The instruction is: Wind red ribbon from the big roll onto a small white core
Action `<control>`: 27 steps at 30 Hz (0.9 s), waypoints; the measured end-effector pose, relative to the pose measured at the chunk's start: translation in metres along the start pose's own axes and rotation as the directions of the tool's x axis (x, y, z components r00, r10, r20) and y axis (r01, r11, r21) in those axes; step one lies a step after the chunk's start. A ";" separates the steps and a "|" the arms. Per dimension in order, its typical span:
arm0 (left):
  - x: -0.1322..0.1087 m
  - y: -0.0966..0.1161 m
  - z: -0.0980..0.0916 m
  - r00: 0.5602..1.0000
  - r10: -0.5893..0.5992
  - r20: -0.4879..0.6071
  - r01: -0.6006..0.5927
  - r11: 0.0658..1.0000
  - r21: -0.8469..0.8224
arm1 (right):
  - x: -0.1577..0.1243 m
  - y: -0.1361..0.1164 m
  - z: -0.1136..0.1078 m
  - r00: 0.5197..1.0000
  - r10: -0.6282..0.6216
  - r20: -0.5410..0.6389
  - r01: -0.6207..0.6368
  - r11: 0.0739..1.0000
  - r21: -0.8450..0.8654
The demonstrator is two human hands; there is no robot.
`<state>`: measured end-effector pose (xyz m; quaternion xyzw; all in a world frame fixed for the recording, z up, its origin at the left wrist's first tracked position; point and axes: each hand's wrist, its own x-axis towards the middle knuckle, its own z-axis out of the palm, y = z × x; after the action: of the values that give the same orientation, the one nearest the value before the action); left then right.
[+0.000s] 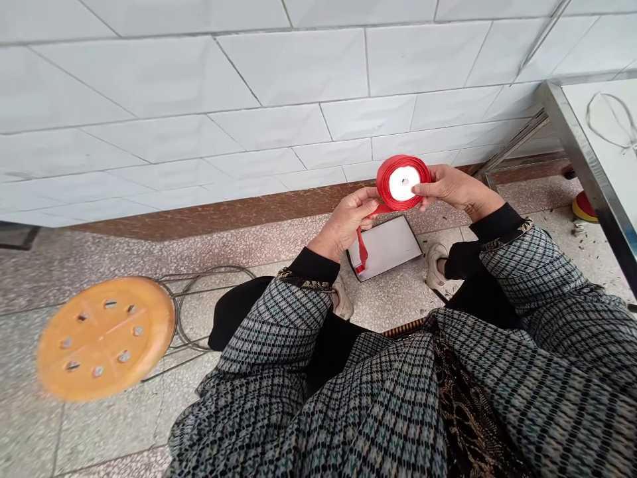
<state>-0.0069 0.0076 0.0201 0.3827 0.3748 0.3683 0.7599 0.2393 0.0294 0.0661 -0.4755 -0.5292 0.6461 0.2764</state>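
Observation:
A roll of red ribbon (384,174) with a white round core is held up in front of me, its flat side turned toward my face. My right hand (444,184) grips the roll at its right edge, the thumb pressed on the white core. Between the fingers of my left hand (351,218) is the loose stretch of ribbon at the roll's lower left. The free end (363,253) hangs down below that hand. Beneath, a shallow box (391,245) with a pale grey inside lies on the floor between my feet.
An orange stool (107,338) with holes in its seat and wire legs lies at the left. White wall tiles (298,66) rise ahead. At the right stands a metal-framed table (572,136) with a thin wire loop (610,119) on top; a red and yellow object (584,207) sits underneath.

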 end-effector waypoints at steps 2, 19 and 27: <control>-0.001 0.003 0.000 1.000 -0.020 0.004 0.020 1.000 0.000 | -0.002 -0.003 -0.001 0.999 0.037 0.023 -0.036 0.998 -0.059; 0.002 -0.008 0.019 0.992 0.097 -0.076 -0.099 0.995 -0.022 | 0.011 0.020 0.031 0.994 0.020 -0.111 0.003 0.979 0.205; 0.001 -0.010 0.021 0.994 0.110 -0.005 -0.110 0.984 -0.140 | 0.014 0.025 0.045 0.993 -0.026 -0.118 0.066 0.934 0.350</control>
<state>0.0140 -0.0022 0.0199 0.3490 0.3252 0.4345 0.7640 0.1969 0.0154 0.0376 -0.4408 -0.3993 0.6964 0.4016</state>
